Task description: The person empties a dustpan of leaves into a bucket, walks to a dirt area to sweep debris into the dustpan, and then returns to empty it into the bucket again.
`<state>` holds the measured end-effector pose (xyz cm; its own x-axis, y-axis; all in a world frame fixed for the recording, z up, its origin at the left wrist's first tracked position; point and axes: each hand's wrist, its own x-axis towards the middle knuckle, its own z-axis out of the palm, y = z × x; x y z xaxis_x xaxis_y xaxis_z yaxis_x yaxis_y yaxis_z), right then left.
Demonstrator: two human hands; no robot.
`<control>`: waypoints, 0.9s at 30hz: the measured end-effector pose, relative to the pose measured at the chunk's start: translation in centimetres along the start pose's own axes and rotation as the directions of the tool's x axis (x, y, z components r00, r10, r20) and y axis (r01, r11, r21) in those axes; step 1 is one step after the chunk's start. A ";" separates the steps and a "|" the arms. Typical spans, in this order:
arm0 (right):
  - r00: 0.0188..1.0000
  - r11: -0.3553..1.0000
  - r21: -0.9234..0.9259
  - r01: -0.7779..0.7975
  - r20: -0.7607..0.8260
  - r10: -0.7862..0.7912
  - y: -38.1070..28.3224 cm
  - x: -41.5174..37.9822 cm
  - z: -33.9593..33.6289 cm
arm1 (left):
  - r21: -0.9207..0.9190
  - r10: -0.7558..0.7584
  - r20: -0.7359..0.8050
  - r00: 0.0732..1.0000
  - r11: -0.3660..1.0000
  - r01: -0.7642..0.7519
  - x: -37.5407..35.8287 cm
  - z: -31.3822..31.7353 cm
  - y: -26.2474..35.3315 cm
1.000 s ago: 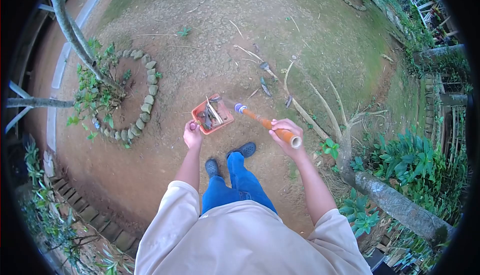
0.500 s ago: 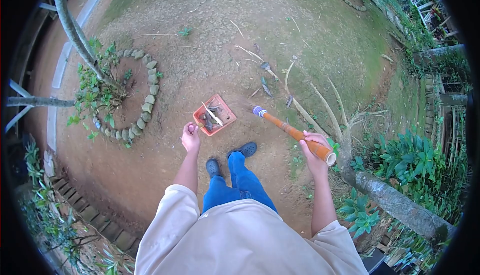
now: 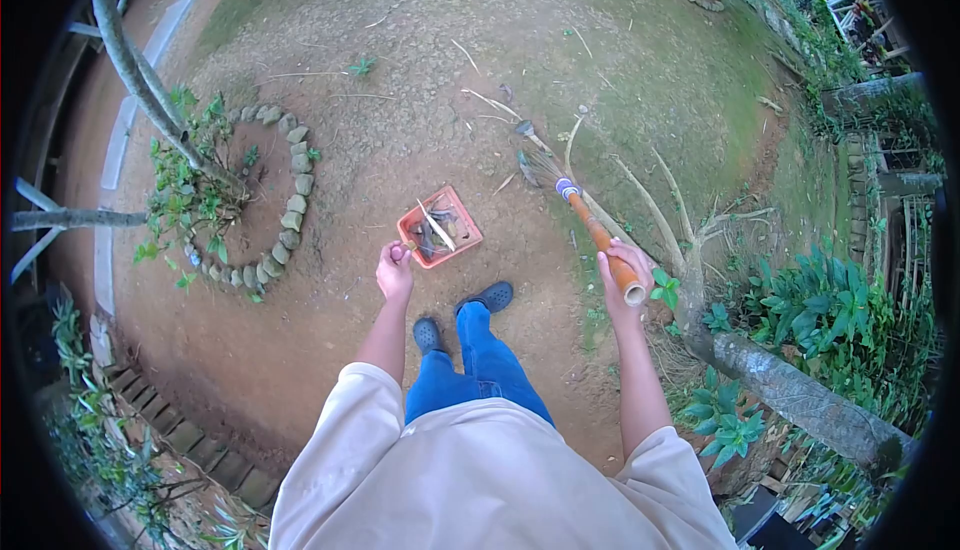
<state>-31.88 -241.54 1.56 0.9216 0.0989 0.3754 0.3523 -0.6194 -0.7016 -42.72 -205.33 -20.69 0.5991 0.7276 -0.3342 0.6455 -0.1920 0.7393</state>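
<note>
My left hand [image 3: 394,268] is closed on the near left corner of an orange dustpan [image 3: 468,248], at what looks like its handle. Dry leaves and a pale stick [image 3: 435,224] lie in the dustpan. On the right, my right hand [image 3: 626,272] is wrapped round the orange-brown handle of a broom [image 3: 592,220] with a purple and white binding. The broom's thin bristles [image 3: 541,170] fan out over dark dry leaves on the ground, beside a fallen branch.
A bare branch [image 3: 657,208] spreads from a leaning trunk [image 3: 790,395] at the right. A stone ring [image 3: 292,220] surrounds a leafy plant and thin trunks at the left. Leafy bushes [image 3: 825,315] stand at the right, and my dark shoes [image 3: 427,334] are below the dustpan.
The broom has swung, its bristles moving up and to the right onto the dark leaves, while my right hand moved slightly left. My left hand and the dustpan have shifted slightly right.
</note>
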 end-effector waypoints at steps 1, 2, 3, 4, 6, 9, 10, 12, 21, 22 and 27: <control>1.000 1.000 0.012 0.013 0.016 -0.013 0.9 -0.2 0.6 | 0.005 -0.007 0.004 1.000 1.000 0.007 -0.1 0.1 0.1; 0.999 0.999 0.025 0.027 0.031 -0.027 1.6 -0.4 0.9 | 0.010 -0.014 0.007 1.000 1.000 0.014 -0.1 0.2 0.2; 0.998 0.999 0.031 0.010 0.061 -0.012 1.4 -0.4 1.0 | 0.015 -0.021 0.008 1.000 1.000 0.021 -0.1 0.1 0.3; 0.996 0.999 0.038 -0.006 0.091 0.003 1.0 -0.4 1.0 | 0.011 -0.022 0.011 1.000 1.000 0.022 0.0 0.0 0.3; 0.990 0.996 0.068 -0.048 0.134 0.039 0.3 -0.7 0.4 | 0.001 -0.024 0.025 0.999 1.000 0.024 -0.1 0.0 0.3; 0.985 0.987 0.117 -0.112 0.141 0.095 -0.7 -0.9 -1.2 | -0.012 0.003 0.014 1.000 1.000 -0.003 0.2 0.2 -0.8; 0.985 0.984 0.119 -0.132 0.124 0.118 -1.2 -0.9 -2.0 | 0.002 0.000 0.007 1.000 1.000 0.000 0.1 0.0 -0.4; 0.989 0.985 0.120 -0.127 0.085 0.118 -2.3 -0.7 -3.2 | 0.031 -0.006 -0.002 1.000 1.000 0.006 -0.1 -0.5 0.1; 0.996 0.994 0.072 -0.081 0.047 0.077 -2.9 -0.6 -3.5 | 0.070 -0.026 -0.029 0.999 0.997 0.028 -0.3 -1.6 0.0; 0.996 0.995 0.066 -0.070 0.051 0.067 -3.0 -0.5 -3.2 | 0.067 -0.034 -0.027 0.999 0.997 0.035 -0.4 -1.8 0.2; 0.996 0.995 0.077 -0.056 0.079 0.050 -3.3 -0.6 -1.2 | 0.045 -0.042 -0.032 0.999 0.998 0.044 -0.9 -2.4 0.0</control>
<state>-33.82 -240.49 4.43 0.9479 0.1291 0.2912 0.3119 -0.5622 -0.7659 -44.39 -204.37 -19.03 0.5557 0.7559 -0.3461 0.6918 -0.1896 0.6967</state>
